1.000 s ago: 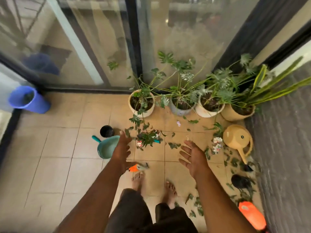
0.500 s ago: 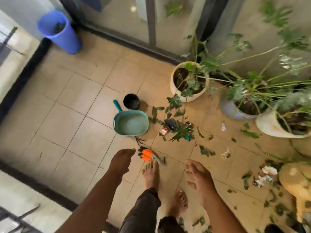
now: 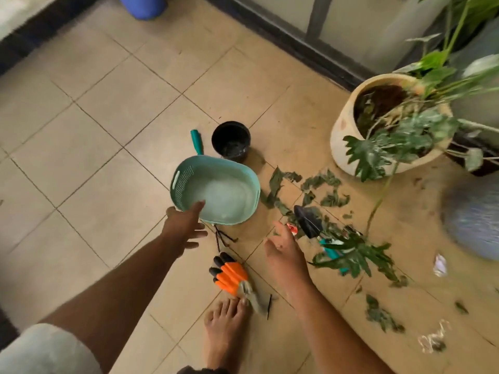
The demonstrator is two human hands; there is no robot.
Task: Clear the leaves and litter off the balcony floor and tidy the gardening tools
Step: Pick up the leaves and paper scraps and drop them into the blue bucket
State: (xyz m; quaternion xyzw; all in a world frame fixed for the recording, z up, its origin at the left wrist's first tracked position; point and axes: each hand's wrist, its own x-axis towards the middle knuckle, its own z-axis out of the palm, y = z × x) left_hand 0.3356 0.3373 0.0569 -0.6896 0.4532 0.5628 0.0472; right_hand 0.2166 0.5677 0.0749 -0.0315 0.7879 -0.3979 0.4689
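Teal perforated basket (image 3: 189, 182), black pot (image 3: 231, 140), orange-and-black gloves (image 3: 229, 273), beige tiled floor (image 3: 94, 147), blue bin (image 3: 141, 5).

Person, seen from a head-worn camera looking down.

- Left hand (image 3: 183, 228): bare; no glove, ring, watch or band visible.
- Right hand (image 3: 283, 252): bare; no glove, ring, watch or band visible.
- Forearms: both uncovered along the whole visible length, with no sleeve cuff in sight.
- Garment, lower left corner: a pale grey, soft-looking piece of cloth (image 3: 46, 349) with a rounded edge; too blurred to tell whether it is a sleeve or a trouser leg.
- Garment, bottom edge: a narrow strip of dark fabric (image 3: 202, 370), mostly cut off by the frame.
- Foot (image 3: 226, 327): one in view, bare, no shoe or sock, toes uncovered.
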